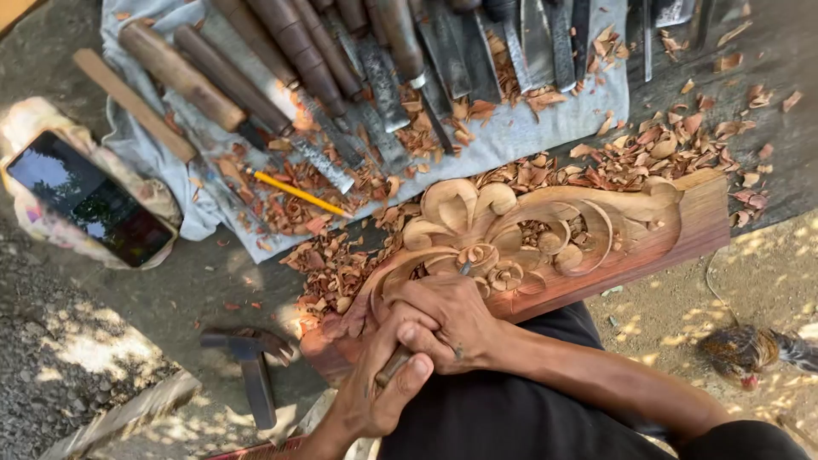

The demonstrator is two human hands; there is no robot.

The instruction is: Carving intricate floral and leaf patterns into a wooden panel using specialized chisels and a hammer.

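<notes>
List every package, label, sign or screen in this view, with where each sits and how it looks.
Phone screen: at the left, lying face up on a pale patterned cloth, left of the grey cloth that holds the chisels; a dark, glossy rectangle with rounded corners, unlit, mirroring sky and foliage.
No packages, labels or signs show elsewhere.

My two hands meet low in the view, one laid over the other. My right hand [447, 319] lies on top, knuckles up, fingers curled shut, its forearm running off to the lower right. My left hand [383, 383] comes up from the bottom edge beneath it, fingers wrapped closed and thumb stretched out flat towards the right.
</notes>
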